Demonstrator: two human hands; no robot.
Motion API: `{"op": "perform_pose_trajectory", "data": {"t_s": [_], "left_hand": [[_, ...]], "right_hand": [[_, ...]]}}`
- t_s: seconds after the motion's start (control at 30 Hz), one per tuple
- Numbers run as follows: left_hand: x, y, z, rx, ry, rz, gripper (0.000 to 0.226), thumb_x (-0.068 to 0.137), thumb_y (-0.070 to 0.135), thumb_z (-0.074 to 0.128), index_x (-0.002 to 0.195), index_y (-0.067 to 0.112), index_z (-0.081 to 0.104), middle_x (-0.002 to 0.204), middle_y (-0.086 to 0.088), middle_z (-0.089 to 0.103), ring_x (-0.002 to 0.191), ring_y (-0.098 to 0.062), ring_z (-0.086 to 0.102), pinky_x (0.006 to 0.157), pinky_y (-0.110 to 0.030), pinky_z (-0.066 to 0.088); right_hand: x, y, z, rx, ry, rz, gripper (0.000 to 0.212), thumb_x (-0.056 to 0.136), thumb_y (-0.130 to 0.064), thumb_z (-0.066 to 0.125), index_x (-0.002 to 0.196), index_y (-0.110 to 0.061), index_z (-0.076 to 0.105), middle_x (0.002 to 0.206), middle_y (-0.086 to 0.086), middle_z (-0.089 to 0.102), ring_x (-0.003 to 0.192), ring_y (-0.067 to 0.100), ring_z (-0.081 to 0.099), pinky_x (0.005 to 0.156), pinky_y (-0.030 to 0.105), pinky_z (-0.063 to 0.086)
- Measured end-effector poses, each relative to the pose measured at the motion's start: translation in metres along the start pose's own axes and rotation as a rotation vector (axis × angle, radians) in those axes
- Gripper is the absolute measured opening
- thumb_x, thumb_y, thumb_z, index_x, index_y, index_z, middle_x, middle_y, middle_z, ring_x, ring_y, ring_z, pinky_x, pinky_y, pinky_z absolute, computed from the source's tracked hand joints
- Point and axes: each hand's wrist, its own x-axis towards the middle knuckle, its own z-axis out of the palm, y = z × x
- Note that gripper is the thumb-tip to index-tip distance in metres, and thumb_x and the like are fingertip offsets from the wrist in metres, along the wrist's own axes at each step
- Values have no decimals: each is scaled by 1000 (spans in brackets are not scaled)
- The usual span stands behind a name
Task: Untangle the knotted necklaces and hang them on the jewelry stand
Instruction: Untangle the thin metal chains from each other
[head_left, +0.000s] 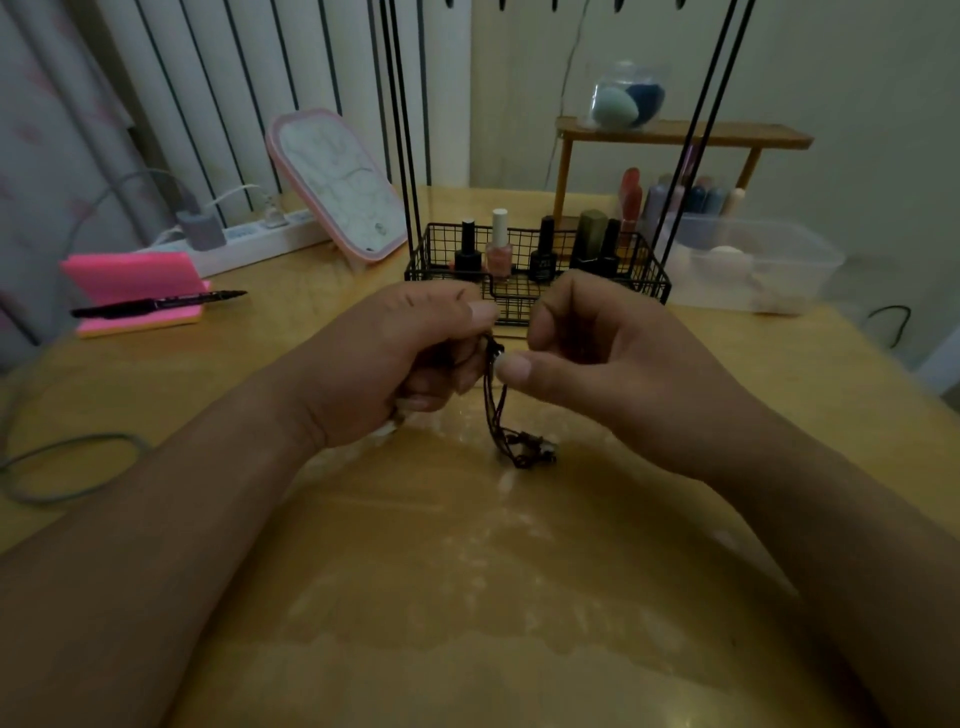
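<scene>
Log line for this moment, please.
left hand: grips necklaces | right hand: pinches necklaces | necklaces: tangled, lower end on table | jewelry stand: behind hands

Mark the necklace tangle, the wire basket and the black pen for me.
necklace tangle (524, 451), head view, on the knotted clump at its lower end.
wire basket (644, 291), head view, on its front wall, right side.
black pen (158, 304), head view, mid-barrel.
</scene>
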Motion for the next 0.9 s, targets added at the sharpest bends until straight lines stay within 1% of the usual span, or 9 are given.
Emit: {"op": "perform_pose_trajectory", "data": {"t_s": [0.13, 0.23, 0.3, 0.43, 0.53, 0.6, 0.77, 0.83, 0.9], "left_hand": [[1, 1, 2, 17, 66, 42, 30, 99, 34, 55, 82, 8, 53, 69, -5, 59, 52, -17, 33, 45, -24, 30], [2, 0, 3, 38, 75, 73, 34, 99, 34, 52, 85, 3, 56, 73, -9, 59, 53, -16, 36, 48, -24, 35], [2, -1, 2, 45, 78, 73, 34, 100, 34, 53, 82, 5, 60, 72, -10, 55, 54, -16, 37, 48, -24, 36], [2, -3, 2, 47, 65, 58, 36, 101, 35, 53, 86, 6, 66, 69, -5, 54, 54, -14, 36, 49, -24, 36], [2, -2, 3, 38, 50, 52, 38, 98, 37, 52, 89, 3, 67, 70, -1, 62, 54, -12, 39, 50, -23, 38], [1, -1, 3, 43, 34, 56, 38, 98, 36, 50, 90, 3, 67, 72, 0, 65, 55, -11, 41, 51, -23, 39], [2, -4, -2, 17, 48, 27, 28, 101, 35, 58, 84, 13, 62, 64, -3, 47, 52, -14, 32, 45, -26, 28], [2, -3, -5, 26, 72, 20, 17, 95, 30, 62, 87, 16, 57, 61, 0, 39, 49, -13, 27, 44, -25, 22], [1, -2, -7, 81, 86, 15, 16, 91, 24, 70, 99, 15, 60, 61, 2, 39, 49, -12, 27, 44, -26, 23]], "right_hand": [[-3, -1, 13, -180, 22, -28, 32, 80, -50, 80, 92, -28, 58, 80, -6, 62, 68, 5, 57, 58, 21, 50], [-2, 4, 22, -276, 58, 0, 26, 84, -47, 79, 95, -34, 59, 87, -13, 66, 82, 2, 64, 67, 23, 55], [0, 7, 24, -241, 82, 22, 19, 89, -39, 78, 96, -33, 61, 90, -13, 68, 87, 2, 65, 72, 26, 57], [1, 9, 22, -119, 91, 53, 9, 96, -27, 72, 93, -30, 65, 87, -8, 68, 80, 4, 64, 68, 21, 55], [1, 9, 19, 33, 61, 97, 10, 96, -22, 73, 103, -26, 67, 101, -5, 74, 97, 7, 71, 90, 37, 60], [2, 10, 19, 71, 65, 109, 8, 97, -20, 72, 102, -24, 68, 102, -3, 76, 101, 11, 72, 95, 43, 59], [5, 9, 11, 281, 76, 179, 5, 102, -16, 62, 100, -13, 66, 85, 0, 75, 87, 14, 73, 84, 30, 56], [6, 6, 3, 455, 70, 243, 11, 104, -16, 56, 98, -11, 63, 68, 1, 61, 70, 20, 65, 77, 34, 56], [7, 4, -5, 594, 51, 298, 17, 106, -20, 52, 95, -13, 62, 62, 0, 43, 58, 17, 46, 59, 30, 48]]}}
